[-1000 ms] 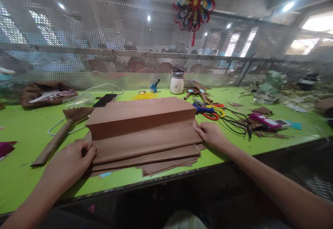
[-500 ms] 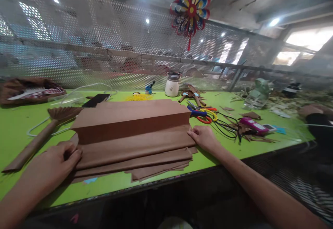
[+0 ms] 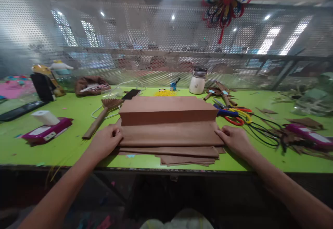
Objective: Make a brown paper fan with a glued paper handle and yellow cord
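A folded sheet of brown paper [image 3: 169, 134] lies in front of me, creased lengthwise, its far part standing up in a fold. My left hand [image 3: 108, 139] pinches its left edge, with thumb and fingers closed together. At the right edge, my right hand [image 3: 232, 138] grips the same sheet between thumb and bent fingers. More folded brown paper [image 3: 188, 160] sticks out under the near side of the sheet. Left of it rests a brown paper piece with a pleated fan end and a rolled stem [image 3: 97, 122].
Scissors with coloured handles [image 3: 234, 112] and black cords [image 3: 264, 132] lie right of the paper. A white jar [image 3: 197, 83] and blue bottle [image 3: 173, 86] stand behind. Purple power strips [image 3: 48, 130] sit on both sides of the green table [image 3: 78, 154]. A perforated screen [image 3: 145, 59] rises behind.
The camera view has swung left and levelled, so things appear further right and more of the table's left side shows. Both hands keep their hold on the paper's edges.
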`<state>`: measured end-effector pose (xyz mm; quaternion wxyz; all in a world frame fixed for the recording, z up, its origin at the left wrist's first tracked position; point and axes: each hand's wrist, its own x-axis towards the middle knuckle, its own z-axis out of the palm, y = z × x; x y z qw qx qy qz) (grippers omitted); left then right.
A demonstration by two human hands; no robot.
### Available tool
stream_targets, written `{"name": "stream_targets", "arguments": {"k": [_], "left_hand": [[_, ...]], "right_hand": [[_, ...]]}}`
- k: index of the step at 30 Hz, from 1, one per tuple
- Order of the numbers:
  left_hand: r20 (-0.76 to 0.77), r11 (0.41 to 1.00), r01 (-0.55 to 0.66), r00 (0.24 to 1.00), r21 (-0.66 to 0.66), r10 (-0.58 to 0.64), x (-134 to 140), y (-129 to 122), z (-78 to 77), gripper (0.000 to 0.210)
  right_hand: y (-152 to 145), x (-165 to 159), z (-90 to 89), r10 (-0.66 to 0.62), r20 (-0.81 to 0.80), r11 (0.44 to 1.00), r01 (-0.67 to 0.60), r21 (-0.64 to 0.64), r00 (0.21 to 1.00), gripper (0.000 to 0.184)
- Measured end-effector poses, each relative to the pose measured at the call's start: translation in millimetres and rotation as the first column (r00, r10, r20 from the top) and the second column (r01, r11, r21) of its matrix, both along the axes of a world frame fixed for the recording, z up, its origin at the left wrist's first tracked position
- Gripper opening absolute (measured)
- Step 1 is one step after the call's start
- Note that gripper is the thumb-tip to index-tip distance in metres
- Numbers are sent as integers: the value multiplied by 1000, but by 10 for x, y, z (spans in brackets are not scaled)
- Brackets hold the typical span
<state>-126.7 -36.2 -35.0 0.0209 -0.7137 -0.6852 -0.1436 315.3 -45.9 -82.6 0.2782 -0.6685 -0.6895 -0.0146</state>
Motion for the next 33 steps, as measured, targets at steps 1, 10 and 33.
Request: {"name": "stream_targets", "arguments": {"k": [1, 10, 33], "left_hand": [[12, 1000, 5, 1000, -1, -5, -6, -17, 4, 19], [-12, 994, 92, 996, -58, -93, 3, -180, 55, 23], [-101, 1000, 18, 995, -8, -18, 7, -129, -9, 28]], "right_hand": [[-22, 17, -2, 0, -11, 1000, 0, -10, 1000, 32], [-302, 86, -22, 36, 27, 999, -37, 26, 999, 29], [-215, -14, 15, 31, 121, 998, -37, 49, 992, 27]]}}
